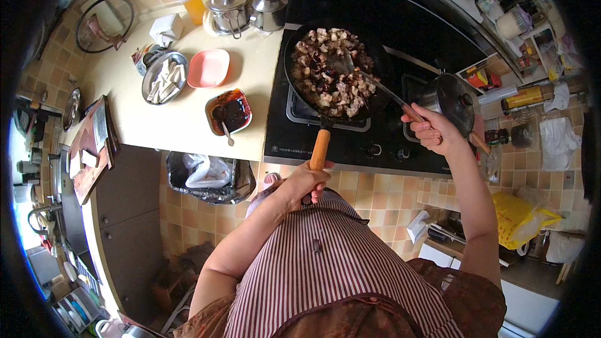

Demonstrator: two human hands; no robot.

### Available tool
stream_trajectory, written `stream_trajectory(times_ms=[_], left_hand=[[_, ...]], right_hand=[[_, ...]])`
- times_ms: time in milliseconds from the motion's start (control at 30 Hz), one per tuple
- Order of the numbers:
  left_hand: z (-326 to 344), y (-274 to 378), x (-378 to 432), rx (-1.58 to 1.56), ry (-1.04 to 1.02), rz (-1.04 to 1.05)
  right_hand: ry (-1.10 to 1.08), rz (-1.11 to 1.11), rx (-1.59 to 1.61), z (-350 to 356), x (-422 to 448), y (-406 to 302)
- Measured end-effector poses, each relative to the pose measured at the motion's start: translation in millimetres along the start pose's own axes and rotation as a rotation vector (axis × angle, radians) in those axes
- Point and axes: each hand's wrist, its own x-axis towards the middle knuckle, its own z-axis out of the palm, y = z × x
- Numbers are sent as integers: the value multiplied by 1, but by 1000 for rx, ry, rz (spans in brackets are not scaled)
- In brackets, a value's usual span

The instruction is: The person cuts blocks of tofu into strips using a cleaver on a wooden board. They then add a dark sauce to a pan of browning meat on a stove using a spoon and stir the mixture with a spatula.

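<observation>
A dark wok [288,72] sits over the left burner of a black gas stove [342,148]. Browned chunks of what looks like meat [324,98] fill it, with dark red sauce or pieces near the middle. My left hand [307,180] grips the wok's wooden handle [320,149] close to my apron. In my right hand [432,129] is the wooden handle of a metal spatula [390,94]. Its blade rests among the chunks, partly covered by them. To the left, a square bowl of dark red sauce [237,103] holds a spoon [226,131].
On the counter [159,134] stand a metal bowl of pale strips [164,77], a pink dish [209,68], a lidded pot [227,7] and a kettle [269,9]. A cleaver [100,124] lies on the cutting board [89,176]. A lidded pot [448,101] occupies the right burner. Below is a lined bin [176,183].
</observation>
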Motion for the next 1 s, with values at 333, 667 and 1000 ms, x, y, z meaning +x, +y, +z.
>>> stream_trajectory(times_ms=[333,667,1000], left_hand=[[5,-8,3,-79,60,83],[7,-3,-7,13,144,177],[3,-7,3,2,57,170]], right_hand=[[75,-1,-200,-3,-62,-16],[593,-133,-2357,152,-72,-138],[425,595,-2046,163,9,-188]])
